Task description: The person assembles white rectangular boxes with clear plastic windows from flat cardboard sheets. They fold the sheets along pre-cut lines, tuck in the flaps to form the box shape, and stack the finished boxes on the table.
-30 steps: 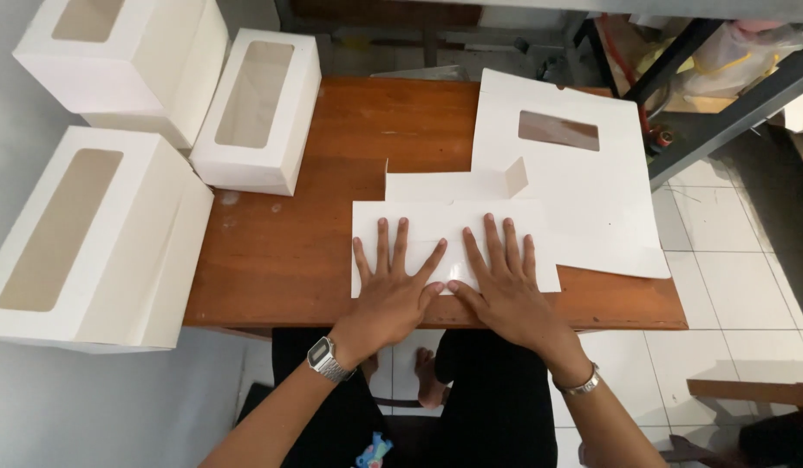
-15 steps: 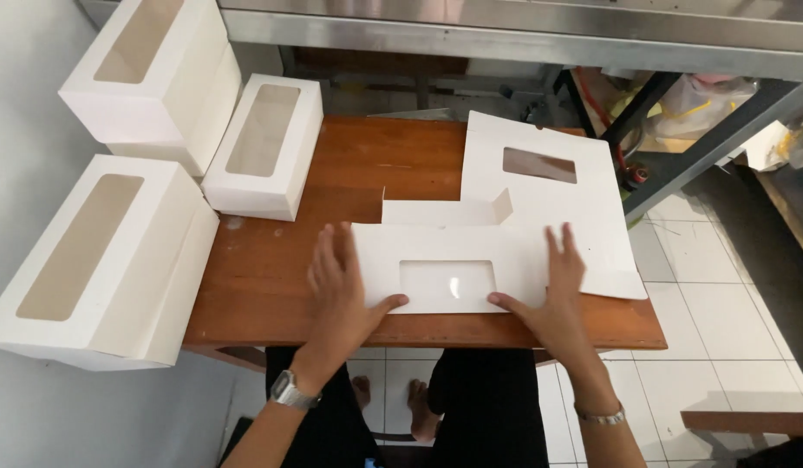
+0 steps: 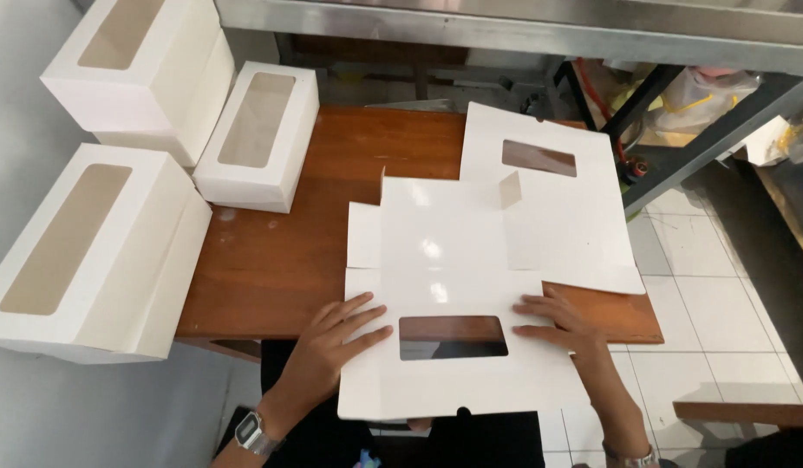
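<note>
A flat white cardboard box blank (image 3: pixel 453 251) with a rectangular window cut-out lies unfolded on the brown wooden table (image 3: pixel 280 260), its near panel hanging over the table's front edge. My left hand (image 3: pixel 332 351) rests flat with fingers spread on the blank's near left part. My right hand (image 3: pixel 562 321) presses on its near right part, beside the window. One small flap stands up at the blank's far right corner.
A stack of flat white blanks (image 3: pixel 558 173) with a window lies behind on the table's right. Three assembled white window boxes stand at the left: one large near (image 3: pixel 89 251), one far left (image 3: pixel 141 74), one smaller (image 3: pixel 258 134). A metal shelf frame (image 3: pixel 679 147) stands at right.
The folded blank has been opened out toward me, so its window panel now lies flat. My hands moved apart and nearer to me, onto that panel's two sides.
</note>
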